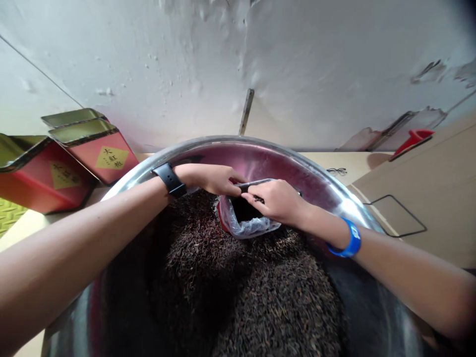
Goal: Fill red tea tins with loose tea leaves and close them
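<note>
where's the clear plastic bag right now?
Head view, centre: the clear plastic bag is held open between the left hand and right hand, resting on the dark loose tea inside the metal basin.

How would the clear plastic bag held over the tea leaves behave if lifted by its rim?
Probably floppy: the plastic bag is thin and crumpled, its mouth held open by the left hand and right hand. Likely light and prone to sag or spill if one hand lets go.

Dark brown tea leaves (238,292) — red tins (107,156), yellow diamond labels.
</note>
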A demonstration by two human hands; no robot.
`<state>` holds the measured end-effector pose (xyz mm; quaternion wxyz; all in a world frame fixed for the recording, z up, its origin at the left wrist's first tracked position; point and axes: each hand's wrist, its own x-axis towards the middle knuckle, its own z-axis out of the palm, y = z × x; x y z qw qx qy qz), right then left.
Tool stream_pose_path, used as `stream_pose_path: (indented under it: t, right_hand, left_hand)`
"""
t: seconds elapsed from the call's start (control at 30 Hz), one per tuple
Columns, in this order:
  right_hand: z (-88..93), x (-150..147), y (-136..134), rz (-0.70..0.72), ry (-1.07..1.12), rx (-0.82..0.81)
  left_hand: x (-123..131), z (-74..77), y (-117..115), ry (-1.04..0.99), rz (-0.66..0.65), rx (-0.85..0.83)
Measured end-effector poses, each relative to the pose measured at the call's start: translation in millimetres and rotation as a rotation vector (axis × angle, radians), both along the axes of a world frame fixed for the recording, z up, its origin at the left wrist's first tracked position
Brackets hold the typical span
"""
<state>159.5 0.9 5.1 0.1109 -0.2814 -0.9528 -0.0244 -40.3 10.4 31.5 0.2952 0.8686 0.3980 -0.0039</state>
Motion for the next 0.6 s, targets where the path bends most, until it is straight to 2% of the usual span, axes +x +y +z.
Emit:
stream_pose_path:
  t: [0.2, 0.37, 0.5, 0.6]
  right_hand:
    - [13.3, 3, -8, 0.056, 0.267, 0.041]
    - [21.3, 5, -10, 0.078, -0.019, 0.059]
    - [25.9, 10, -12, 0.106, 0.093, 0.122]
    - [24.5, 9, -10, 0.115, 0.076, 0.054]
  left_hand:
    - [2, 0.1, -1, 0.009, -0.010, 0.053]
    - [1, 1.7, -2, -0.005, -0.002, 0.023]
    - [0, 1.1, -1, -0.004, -0.010, 0.025]
    - [0, -1.4, 1, 0.000, -0.020, 0.046]
